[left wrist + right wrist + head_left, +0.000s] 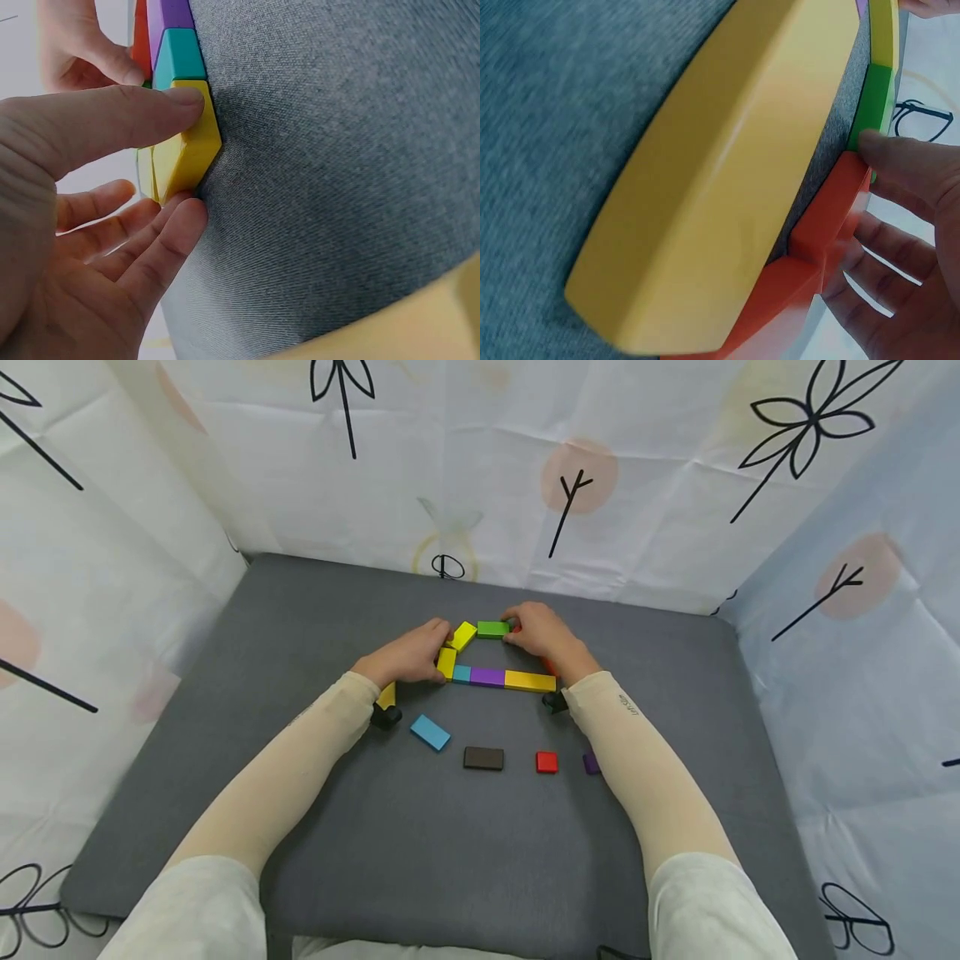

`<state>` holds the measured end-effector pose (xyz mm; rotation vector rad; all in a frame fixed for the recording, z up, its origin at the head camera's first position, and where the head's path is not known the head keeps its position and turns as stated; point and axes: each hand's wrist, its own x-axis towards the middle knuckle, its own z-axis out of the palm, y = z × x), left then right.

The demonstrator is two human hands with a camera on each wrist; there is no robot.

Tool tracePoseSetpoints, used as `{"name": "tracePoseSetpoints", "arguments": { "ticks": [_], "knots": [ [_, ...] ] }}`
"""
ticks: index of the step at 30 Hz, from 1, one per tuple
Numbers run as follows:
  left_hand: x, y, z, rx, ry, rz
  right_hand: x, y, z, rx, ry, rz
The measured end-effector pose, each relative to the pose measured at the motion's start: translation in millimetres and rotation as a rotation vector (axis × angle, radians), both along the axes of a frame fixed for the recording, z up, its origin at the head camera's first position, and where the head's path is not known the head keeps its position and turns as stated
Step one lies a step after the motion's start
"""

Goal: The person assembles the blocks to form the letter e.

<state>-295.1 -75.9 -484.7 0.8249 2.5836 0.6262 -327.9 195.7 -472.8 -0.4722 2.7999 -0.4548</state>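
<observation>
Coloured blocks lie in a ring on the grey table. My left hand pinches a yellow block at the ring's left corner, thumb on one side and fingers on the other. That block meets a teal block, followed by a purple block and a long yellow block. A second yellow block leads to a green block at the back. My right hand has thumb and fingers round the green block's right end, where it meets a red block. Another red block continues toward the long yellow one.
Nearer me lie a light blue block, a dark brown block, a small red block and a purple block partly behind my right forearm. Another yellow block sits by my left wrist. Patterned white curtains border the table.
</observation>
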Motion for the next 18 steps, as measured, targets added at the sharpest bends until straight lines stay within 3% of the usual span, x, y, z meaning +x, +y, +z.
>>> {"name": "tracePoseSetpoints", "arguments": {
  "ticks": [18],
  "knots": [
    [-1.1, 2.3, -2.2, -0.017, -0.004, 0.011, 1.9, 13.4, -3.9, -0.055, 0.013, -0.031]
  ]
}}
